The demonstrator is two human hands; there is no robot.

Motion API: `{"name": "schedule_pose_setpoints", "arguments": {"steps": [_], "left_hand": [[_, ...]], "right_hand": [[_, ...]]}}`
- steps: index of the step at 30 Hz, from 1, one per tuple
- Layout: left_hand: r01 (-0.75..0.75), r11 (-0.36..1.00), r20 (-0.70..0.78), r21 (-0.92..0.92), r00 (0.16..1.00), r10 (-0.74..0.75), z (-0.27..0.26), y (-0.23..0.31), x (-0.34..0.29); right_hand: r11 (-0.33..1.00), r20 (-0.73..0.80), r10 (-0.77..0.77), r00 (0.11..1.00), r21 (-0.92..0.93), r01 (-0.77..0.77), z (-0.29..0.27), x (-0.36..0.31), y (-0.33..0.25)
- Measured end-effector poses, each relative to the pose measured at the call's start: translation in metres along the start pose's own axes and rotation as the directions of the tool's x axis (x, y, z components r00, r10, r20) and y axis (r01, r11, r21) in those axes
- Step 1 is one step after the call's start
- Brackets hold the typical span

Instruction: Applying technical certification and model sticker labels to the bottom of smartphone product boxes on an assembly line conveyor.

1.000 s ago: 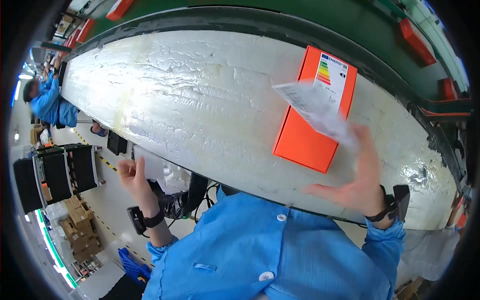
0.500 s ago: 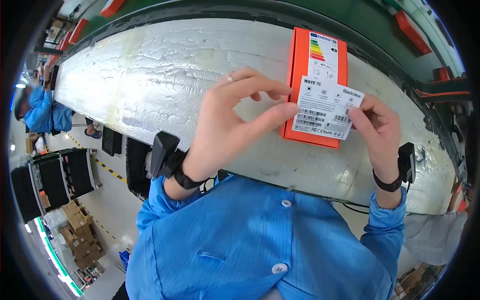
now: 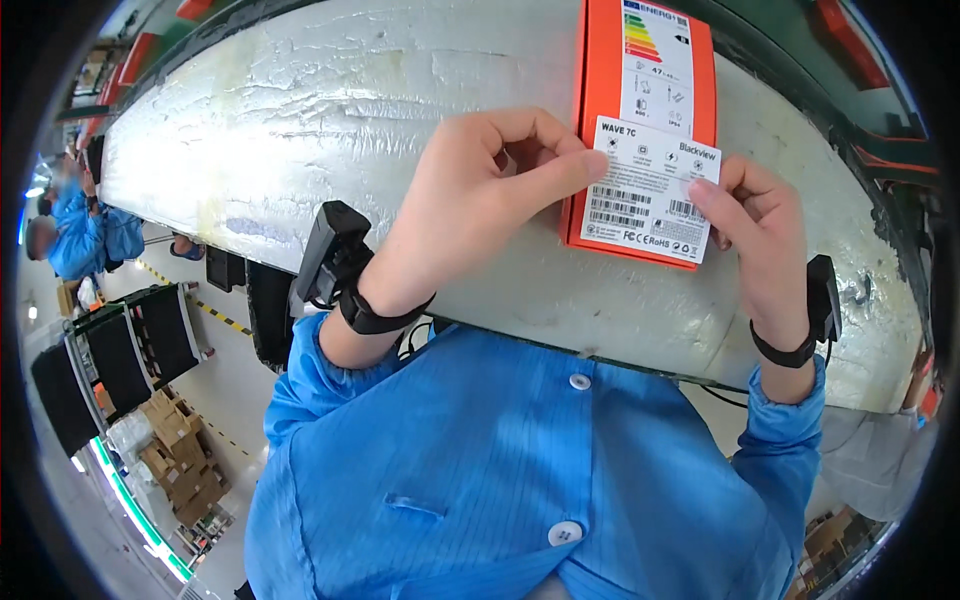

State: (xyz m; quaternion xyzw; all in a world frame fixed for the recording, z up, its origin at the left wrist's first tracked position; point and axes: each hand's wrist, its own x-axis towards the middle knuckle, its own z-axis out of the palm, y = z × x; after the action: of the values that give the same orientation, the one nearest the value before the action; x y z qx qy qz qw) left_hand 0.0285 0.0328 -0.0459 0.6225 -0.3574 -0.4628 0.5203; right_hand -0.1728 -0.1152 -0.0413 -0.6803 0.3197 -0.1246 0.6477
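Observation:
An orange box [image 3: 603, 75] lies on the silver-covered table in front of me. A white energy label [image 3: 657, 85] with coloured bars is on its upper part. Over the lower part is a white printed label [image 3: 645, 190], nearly square with the box. My left hand [image 3: 490, 190] pinches its left edge between thumb and curled fingers. My right hand [image 3: 755, 225] holds the right edge, thumb on top, other fingers partly hidden. Whether the label is stuck down, I cannot tell. Each wrist wears a black strap with a small black device.
The table [image 3: 330, 130] has a wrinkled silver covering. Beyond its far edge lie more orange boxes [image 3: 848, 40]. At the far left is a co-worker in blue [image 3: 80, 235]. Black racks [image 3: 120, 350] and stacked cardboard boxes [image 3: 180, 450] stand on the floor to the left.
My left fingers have closed onto the label's left edge. The label has straightened from a tilt to line up with the box. Box and table sit slightly higher in view.

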Motion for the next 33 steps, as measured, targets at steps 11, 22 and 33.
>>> {"name": "schedule_pose_setpoints", "arguments": {"steps": [11,22,33], "left_hand": [[-0.032,0.997,0.001,0.074,0.999,0.032,-0.0012,-0.0034,-0.0017],[-0.054,0.992,0.014,0.11,0.999,0.052,-0.0028,-0.0053,-0.002],[-0.075,0.988,0.004,0.139,0.997,0.075,-0.0015,-0.0024,-0.0014]], "right_hand": [[0.999,-0.018,-0.045,0.999,-0.001,0.045,0.0039,-0.0012,0.0013],[0.998,0.019,-0.069,0.997,-0.009,0.07,0.0032,-0.001,-0.0023],[0.99,0.002,-0.136,0.991,-0.031,0.136,0.0036,-0.0007,0.0008]]}}
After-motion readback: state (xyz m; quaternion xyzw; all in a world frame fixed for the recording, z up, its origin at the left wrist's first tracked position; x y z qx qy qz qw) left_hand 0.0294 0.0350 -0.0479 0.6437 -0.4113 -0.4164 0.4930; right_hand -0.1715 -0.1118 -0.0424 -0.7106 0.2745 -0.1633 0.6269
